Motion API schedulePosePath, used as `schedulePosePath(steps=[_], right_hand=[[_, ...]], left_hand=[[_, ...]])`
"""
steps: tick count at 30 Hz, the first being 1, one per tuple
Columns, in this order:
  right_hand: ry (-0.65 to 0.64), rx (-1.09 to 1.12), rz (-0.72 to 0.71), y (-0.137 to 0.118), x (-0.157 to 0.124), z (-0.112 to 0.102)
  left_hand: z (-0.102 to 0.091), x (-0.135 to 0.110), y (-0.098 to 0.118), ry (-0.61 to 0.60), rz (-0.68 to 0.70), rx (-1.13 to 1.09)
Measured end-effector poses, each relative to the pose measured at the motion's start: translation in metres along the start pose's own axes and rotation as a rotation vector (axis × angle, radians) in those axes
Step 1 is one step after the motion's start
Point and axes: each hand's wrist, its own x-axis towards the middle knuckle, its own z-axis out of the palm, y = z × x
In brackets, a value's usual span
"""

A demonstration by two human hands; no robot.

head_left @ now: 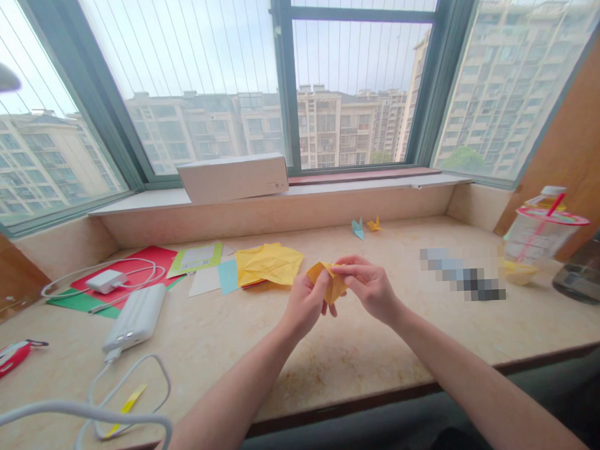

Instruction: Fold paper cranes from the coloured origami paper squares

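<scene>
A small piece of folded yellow origami paper point(336, 288) is held up over the middle of the counter. My left hand point(307, 300) grips its left side, with the thumb lying across the front. At its upper right edge, my right hand point(369, 287) pinches the paper between thumb and fingers. Some fingertips show below the paper; the rest are hidden behind it. Just left of my hands lies a crumpled stack of yellow paper point(266, 263). Farther back stand two small folded paper cranes, a blue crane point(358, 228) and a yellow crane point(375, 224).
Red paper point(152, 258), green paper point(79, 304), a white charger point(106, 281) and a white power bank point(135, 315) lie left. A white cable point(79, 410) loops in front. A white box point(233, 178) rests on the sill. A plastic cup point(539, 238) and dark jar point(590, 272) stand right.
</scene>
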Motion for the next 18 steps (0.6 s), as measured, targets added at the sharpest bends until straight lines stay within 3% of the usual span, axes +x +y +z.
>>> schedulePosePath(steps=[7, 10, 14, 18], right_hand=[[-0.002, -0.137, -0.081, -0.006, 0.001, -0.006], [0.017, -0.174, -0.035, -0.005, 0.003, -0.008], [0.078, -0.009, 0.095, 0.000, 0.006, -0.005], [0.145, 0.158, 0.188, 0.002, 0.011, -0.006]], left_hand=[[0.000, -0.001, -0.002, -0.113, 0.014, 0.037], [0.000, -0.001, -0.002, -0.150, -0.002, 0.066], [-0.001, 0.000, 0.000, -0.173, -0.021, 0.094], [-0.001, 0.002, 0.003, -0.163, 0.032, -0.030]])
